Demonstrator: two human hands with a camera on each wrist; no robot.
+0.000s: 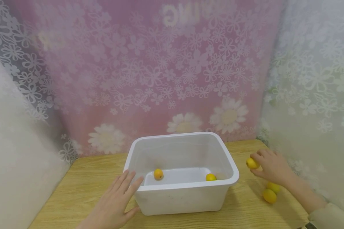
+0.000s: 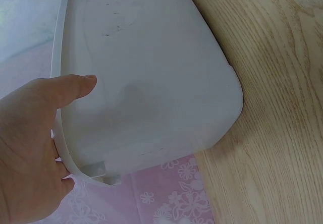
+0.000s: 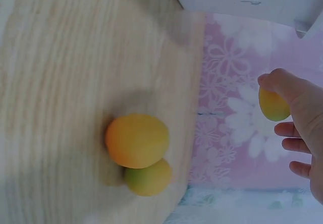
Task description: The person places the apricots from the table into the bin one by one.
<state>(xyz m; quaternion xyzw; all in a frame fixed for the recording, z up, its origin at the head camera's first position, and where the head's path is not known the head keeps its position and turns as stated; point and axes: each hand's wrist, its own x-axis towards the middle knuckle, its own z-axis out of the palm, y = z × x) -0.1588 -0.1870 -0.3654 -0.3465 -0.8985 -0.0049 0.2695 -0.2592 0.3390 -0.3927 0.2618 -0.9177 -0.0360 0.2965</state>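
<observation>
A white plastic tub (image 1: 183,198) stands on the wooden table. My left hand (image 1: 114,198) is at its near left corner, fingers spread and fairly straight by the rim. In the left wrist view the thumb (image 2: 75,89) overlaps the outer wall, while the other fingertips show past the rim. Right of the tub, my right hand (image 1: 272,165) pinches a yellow fruit (image 1: 252,163) between thumb and fingers, raised above the table. Below that hand two more fruits lie together, an orange-yellow one (image 3: 137,141) and a greener one (image 3: 149,177).
Inside the tub, an orange fruit (image 1: 158,174) lies left of the middle and a yellow one (image 1: 211,177) near the right front, partly hidden by the rim. A pink flowered curtain (image 1: 149,79) hangs behind the table (image 1: 94,178); pale flowered sheets (image 1: 312,105) flank it.
</observation>
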